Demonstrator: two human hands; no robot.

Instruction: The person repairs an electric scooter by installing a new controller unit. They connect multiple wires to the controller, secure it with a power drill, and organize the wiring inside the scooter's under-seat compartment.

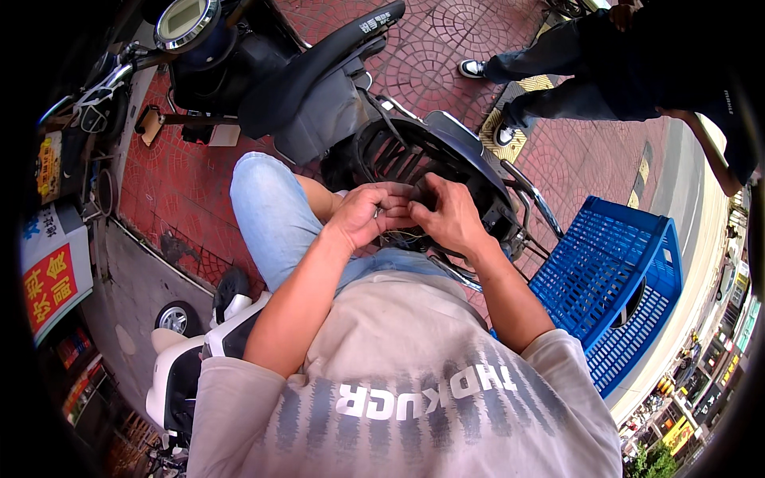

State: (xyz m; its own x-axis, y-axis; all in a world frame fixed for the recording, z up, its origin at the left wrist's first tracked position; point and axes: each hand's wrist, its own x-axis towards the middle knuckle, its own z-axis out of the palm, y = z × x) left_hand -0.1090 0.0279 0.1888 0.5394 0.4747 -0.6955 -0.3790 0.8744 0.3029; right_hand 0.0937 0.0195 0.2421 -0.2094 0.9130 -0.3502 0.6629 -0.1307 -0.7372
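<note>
My left hand [368,215] and my right hand [453,215] meet in front of my lap, fingertips touching. The fingers of both are bent and pressed together, and whatever is pinched between them is too small or hidden to name. Just below the fingers, thin pale wires [408,233] show against the dark parts. Right beyond my hands is the rear of a dark motor scooter [434,147], its side open to black inner parts. The scooter's long black seat [319,68] stretches away toward the upper left.
A blue plastic crate [598,279] stands tilted at my right. A person in jeans [550,60] stands on the red paving [434,40] at the upper right. To my left are a white scooter [171,382], a wheel [177,319] and a red-and-white sign [54,283].
</note>
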